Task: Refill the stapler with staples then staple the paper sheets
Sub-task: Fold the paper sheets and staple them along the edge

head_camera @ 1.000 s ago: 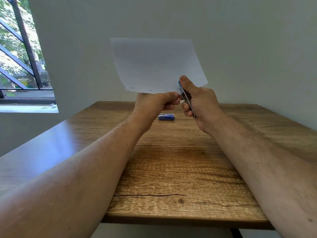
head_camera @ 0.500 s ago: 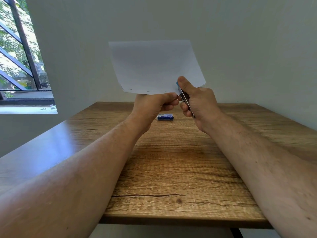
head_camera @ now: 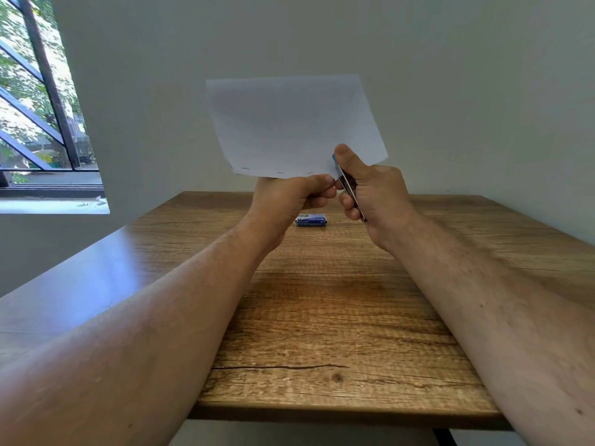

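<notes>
Since the earlier frame, little is being changed: the paper sheets (head_camera: 296, 127) are still being held up in front of the wall, and the stapler (head_camera: 349, 191) is still being kept at their lower right corner, with both hands sitting a touch lower in the view. The sheets are being pinched along their bottom edge by the left hand (head_camera: 289, 197), its fingers curled closed on the paper. Three small dark staple marks are being shown along that bottom edge, to the left of the hand. The stapler is being gripped in the right hand (head_camera: 373, 191), which is wrapped closed around it with the thumb pressed on its blue top; its nose is being held at the paper's edge. A small blue staple box (head_camera: 311, 219) is being left lying on the wooden table (head_camera: 322, 317), beyond and below the hands. A window (head_camera: 35, 101) is being seen at the left.
</notes>
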